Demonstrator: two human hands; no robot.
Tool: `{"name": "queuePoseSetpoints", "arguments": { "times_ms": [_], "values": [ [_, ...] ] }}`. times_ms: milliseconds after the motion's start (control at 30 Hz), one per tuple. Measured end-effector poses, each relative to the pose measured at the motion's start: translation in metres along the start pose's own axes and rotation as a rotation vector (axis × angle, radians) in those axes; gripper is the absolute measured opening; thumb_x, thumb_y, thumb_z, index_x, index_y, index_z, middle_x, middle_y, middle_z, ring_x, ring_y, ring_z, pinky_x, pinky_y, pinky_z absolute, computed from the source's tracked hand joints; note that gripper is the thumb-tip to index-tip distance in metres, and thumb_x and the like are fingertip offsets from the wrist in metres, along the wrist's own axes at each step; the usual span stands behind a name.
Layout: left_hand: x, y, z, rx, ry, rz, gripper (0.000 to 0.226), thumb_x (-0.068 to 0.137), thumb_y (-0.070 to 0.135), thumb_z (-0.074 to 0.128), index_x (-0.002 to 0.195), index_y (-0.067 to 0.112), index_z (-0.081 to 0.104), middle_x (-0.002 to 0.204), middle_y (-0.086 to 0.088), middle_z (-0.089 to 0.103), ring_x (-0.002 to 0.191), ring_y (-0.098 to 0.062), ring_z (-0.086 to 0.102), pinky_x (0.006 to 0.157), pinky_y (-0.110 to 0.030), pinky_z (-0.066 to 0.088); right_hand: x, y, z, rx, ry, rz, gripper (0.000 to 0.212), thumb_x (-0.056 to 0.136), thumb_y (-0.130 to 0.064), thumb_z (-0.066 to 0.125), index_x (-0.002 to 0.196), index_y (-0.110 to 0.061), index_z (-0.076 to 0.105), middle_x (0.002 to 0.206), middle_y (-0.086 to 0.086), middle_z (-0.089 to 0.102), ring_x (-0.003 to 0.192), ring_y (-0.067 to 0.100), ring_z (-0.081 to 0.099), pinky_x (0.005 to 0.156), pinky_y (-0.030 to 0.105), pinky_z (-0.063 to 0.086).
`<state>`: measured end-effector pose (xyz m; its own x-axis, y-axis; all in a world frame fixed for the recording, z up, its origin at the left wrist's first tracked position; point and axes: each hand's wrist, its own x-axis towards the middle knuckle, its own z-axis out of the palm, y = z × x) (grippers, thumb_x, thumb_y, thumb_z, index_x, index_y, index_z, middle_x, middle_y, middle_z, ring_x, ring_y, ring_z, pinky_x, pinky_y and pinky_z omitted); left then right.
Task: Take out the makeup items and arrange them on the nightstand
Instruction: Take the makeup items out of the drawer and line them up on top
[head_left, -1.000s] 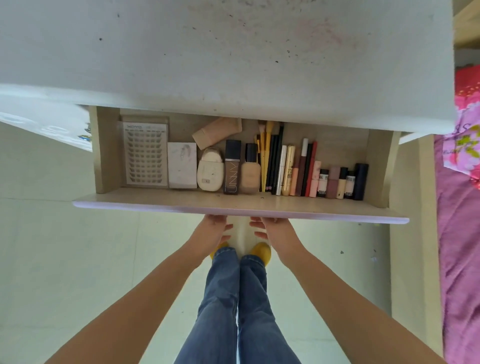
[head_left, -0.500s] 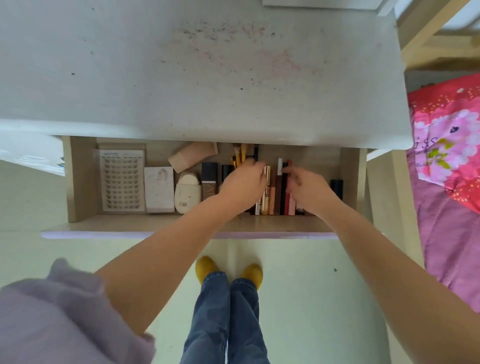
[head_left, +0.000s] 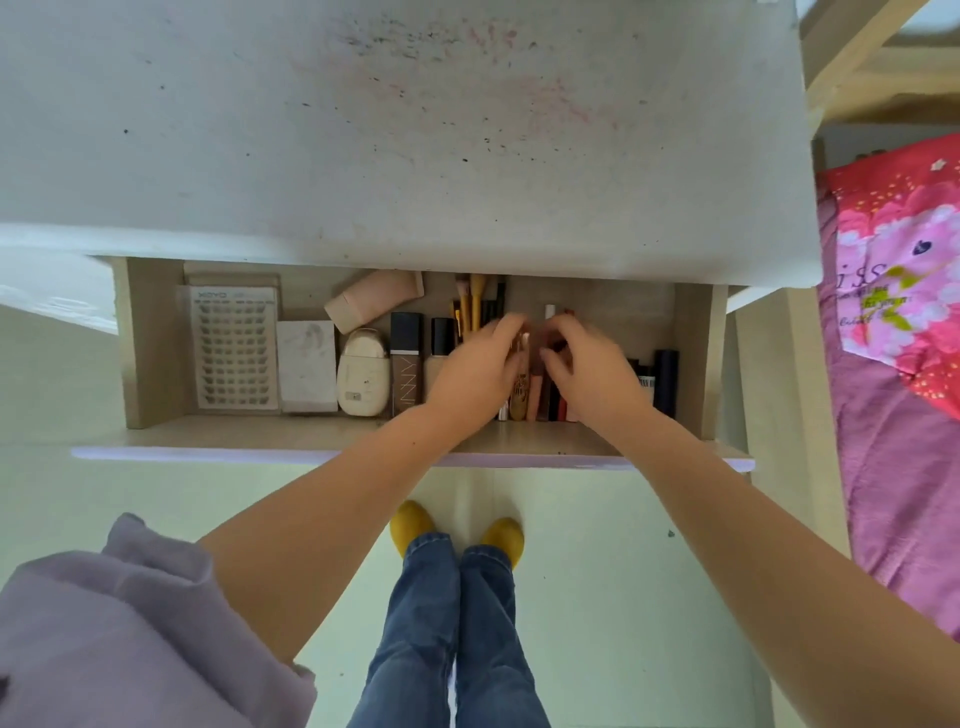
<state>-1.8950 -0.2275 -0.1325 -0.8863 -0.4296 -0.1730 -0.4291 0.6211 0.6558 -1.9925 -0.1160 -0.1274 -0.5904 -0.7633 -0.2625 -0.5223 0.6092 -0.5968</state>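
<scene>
Makeup items (head_left: 540, 400) lie in a row along the front wall of the open drawer (head_left: 311, 434), their long axes running front to back. Both hands sit over the middle cluster: left hand (head_left: 475, 376) and right hand (head_left: 592, 376) curl in from either side, equally near; what each grips I cannot tell. Beyond, the nightstand (head_left: 415, 156) top is bare.

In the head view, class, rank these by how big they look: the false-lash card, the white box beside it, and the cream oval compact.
1. False-lash card, clearly largest.
2. White box.
3. Cream oval compact, only slightly smaller than the box, so that order is close.
</scene>
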Motion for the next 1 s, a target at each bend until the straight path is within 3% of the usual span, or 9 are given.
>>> {"name": "queuePoseSetpoints", "arguments": {
  "times_ms": [133,233,300,433,600,733,833,900,1000],
  "values": [
    [-0.019,0.012,-0.016,-0.151,-0.045,-0.011,0.031,0.093,0.015,0.054,0.123,0.018,0.050,0.108,0.006,0.059,0.096,-0.006,0.054,0.087,-0.029,0.051,-0.020,-0.013,-0.012,0.152,-0.056,0.023,0.008,0.095,-0.022,0.053,0.103,-0.025,0.050,0.095,-0.008,0.062,0.081,0.005,0.058,0.068,0.016,0.042],
    [-0.020,0.023,-0.038,-0.243,0.020,0.011,0.028,0.093,0.017,0.055,0.120,0.020,0.052,0.099,0.012,0.057,0.089,-0.003,0.055,0.083,-0.024,0.050,-0.020,-0.026,-0.035,0.202,0.015,-0.029,0.008,0.094,-0.019,0.054,0.102,-0.021,0.054,0.090,-0.010,0.061,0.080,0.003,0.057,0.073,0.017,0.044],
    [-0.010,0.033,-0.067,-0.318,0.093,0.030,0.025,0.092,0.016,0.056,0.115,0.021,0.052,0.095,0.008,0.059,0.087,-0.006,0.058,0.080,-0.020,0.050,-0.011,-0.041,-0.065,0.283,0.085,-0.067,0.010,0.093,-0.015,0.055,0.101,-0.021,0.054,0.085,-0.012,0.061,0.078,-0.004,0.058,0.074,0.010,0.043],
    [0.043,0.051,-0.134,-0.435,0.195,0.039,0.021,0.092,0.016,0.055,0.110,0.024,0.051,0.093,0.010,0.060,0.084,-0.005,0.060,0.073,-0.021,0.053,0.031,-0.067,-0.130,0.427,0.218,-0.121,0.008,0.095,-0.012,0.052,0.100,-0.019,0.051,0.079,-0.003,0.066,0.075,-0.004,0.059,0.068,0.009,0.045],
    [0.146,0.053,-0.169,-0.473,0.100,-0.095,0.010,0.094,0.021,0.053,0.103,0.019,0.055,0.078,0.002,0.059,0.066,-0.009,0.057,0.053,-0.021,0.047,0.125,-0.077,-0.169,0.406,0.215,-0.038,0.007,0.095,-0.018,0.050,0.098,-0.016,0.056,0.077,0.000,0.066,0.064,-0.002,0.058,0.055,0.007,0.040],
    [0.197,0.044,-0.157,-0.382,0.089,-0.154,0.019,0.093,0.028,0.054,0.106,0.015,0.058,0.078,0.003,0.059,0.067,-0.011,0.054,0.059,-0.023,0.043,0.178,-0.069,-0.160,0.340,0.168,0.035,0.007,0.095,-0.020,0.050,0.096,-0.017,0.056,0.078,0.000,0.065,0.066,0.007,0.056,0.057,0.015,0.039],
    [0.210,0.039,-0.146,-0.198,0.165,-0.178,0.023,0.092,0.034,0.052,0.105,0.017,0.059,0.083,0.005,0.058,0.074,-0.012,0.053,0.064,-0.026,0.041,0.192,-0.060,-0.146,0.225,0.193,0.063,0.008,0.096,-0.024,0.048,0.097,-0.019,0.055,0.079,-0.006,0.059,0.067,0.002,0.051,0.058,0.012,0.035],
    [0.210,0.038,-0.138,-0.090,0.194,-0.183,0.023,0.093,0.037,0.050,0.106,0.020,0.058,0.084,0.008,0.057,0.076,-0.012,0.053,0.063,-0.026,0.037,0.195,-0.055,-0.138,0.121,0.256,0.039,0.012,0.097,-0.024,0.047,0.101,-0.016,0.056,0.087,-0.005,0.057,0.071,0.004,0.050,0.063,0.012,0.037],
    [0.210,0.039,-0.131,0.028,0.239,-0.175,0.025,0.093,0.039,0.047,0.109,0.022,0.055,0.089,0.007,0.060,0.080,-0.014,0.055,0.064,-0.026,0.035,0.198,-0.051,-0.130,-0.059,0.313,-0.021,0.020,0.096,-0.025,0.048,0.107,-0.012,0.058,0.103,0.001,0.052,0.078,0.012,0.050,0.070,0.022,0.038]
  ]
}}
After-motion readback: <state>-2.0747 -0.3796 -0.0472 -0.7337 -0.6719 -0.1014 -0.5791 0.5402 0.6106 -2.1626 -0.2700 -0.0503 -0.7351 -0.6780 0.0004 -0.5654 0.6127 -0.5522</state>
